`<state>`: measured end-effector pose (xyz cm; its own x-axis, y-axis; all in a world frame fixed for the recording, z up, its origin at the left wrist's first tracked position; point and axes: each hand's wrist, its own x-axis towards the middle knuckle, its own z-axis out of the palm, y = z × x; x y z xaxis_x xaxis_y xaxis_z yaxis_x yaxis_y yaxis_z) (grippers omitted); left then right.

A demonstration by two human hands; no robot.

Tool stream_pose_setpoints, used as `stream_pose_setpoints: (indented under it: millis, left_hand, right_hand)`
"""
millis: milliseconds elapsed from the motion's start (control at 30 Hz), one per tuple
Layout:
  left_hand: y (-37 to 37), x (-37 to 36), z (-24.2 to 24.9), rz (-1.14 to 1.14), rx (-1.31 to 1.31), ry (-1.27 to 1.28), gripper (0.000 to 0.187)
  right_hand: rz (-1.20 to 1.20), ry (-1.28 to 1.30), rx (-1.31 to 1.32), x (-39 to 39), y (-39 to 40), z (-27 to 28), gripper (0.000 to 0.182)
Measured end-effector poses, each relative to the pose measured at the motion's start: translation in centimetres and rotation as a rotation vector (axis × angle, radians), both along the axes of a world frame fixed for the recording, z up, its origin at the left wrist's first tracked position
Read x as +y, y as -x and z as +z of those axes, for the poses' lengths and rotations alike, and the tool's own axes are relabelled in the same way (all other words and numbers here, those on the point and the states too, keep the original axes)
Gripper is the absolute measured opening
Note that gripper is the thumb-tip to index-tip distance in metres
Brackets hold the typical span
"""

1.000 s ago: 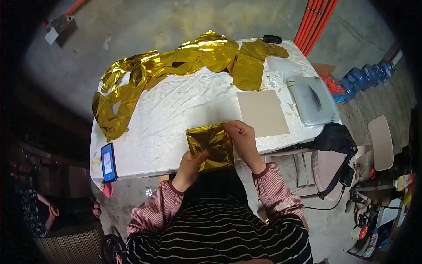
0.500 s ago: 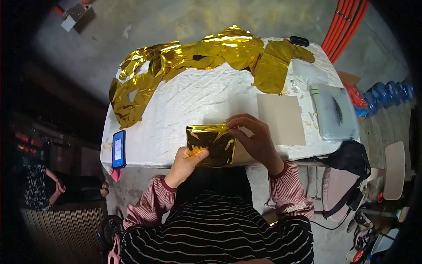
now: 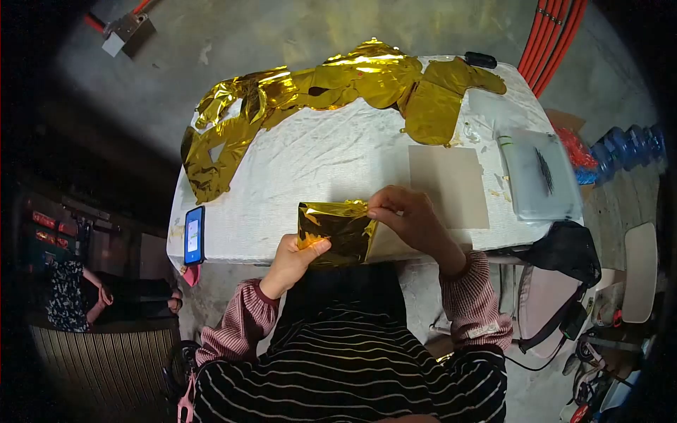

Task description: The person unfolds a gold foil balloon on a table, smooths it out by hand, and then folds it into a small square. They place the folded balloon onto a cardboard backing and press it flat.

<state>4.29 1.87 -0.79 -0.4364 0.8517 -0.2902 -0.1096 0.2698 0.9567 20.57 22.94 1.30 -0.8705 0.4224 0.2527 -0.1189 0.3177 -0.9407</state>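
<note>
A folded gold foil balloon [image 3: 342, 236] is held up at the table's near edge, flattened into a shiny rectangle. My left hand [image 3: 288, 264] is closed on its lower left side, thumb lying across the front. At the upper right corner, my right hand [image 3: 409, 217] pinches the foil between thumb and fingertips. Several flat gold foil balloons [image 3: 377, 81] spread in an overlapping band along the far side of the white-covered table [image 3: 303, 158]. Right of my right hand lies a beige card sheet [image 3: 451, 187].
At the left edge lies a phone [image 3: 194, 235] with its screen lit. A stack of clear plastic bags [image 3: 539, 176] is at the right, and a black object [image 3: 481, 60] at the far corner. A seated person [image 3: 67, 292] is at the left.
My right hand has shifted its pinch at the foil's upper right corner, its wrist now lower and farther right. The left hand keeps its hold. The view has shifted slightly.
</note>
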Motion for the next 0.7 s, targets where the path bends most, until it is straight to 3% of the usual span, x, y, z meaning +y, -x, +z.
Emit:
stream_pose_setpoints:
  millis: [267,333,467,700]
  left_hand:
    - [-0.6,0.3,-1.5,0.011,-0.074,0.074,0.017]
    - [-1.4,0.3,-1.3,0.048,-0.112,0.078,0.016]
    - [-2.3,0.1,-1.5,0.117,-0.269,0.084,0.019]
    - [-3.4,-0.1,-2.1,0.096,-0.423,0.081,0.018]
  right_hand:
    - [0.014,-0.008,-0.21,0.9,0.0,-1.6,0.008]
    - [0.034,0.268,-0.069,0.8,0.3,-4.0,0.014]
    - [0.024,0.366,0.012,0.7,0.4,-5.3,0.013]
    - [-0.066,0.439,-0.124,0.5,-0.7,-4.5,0.016]
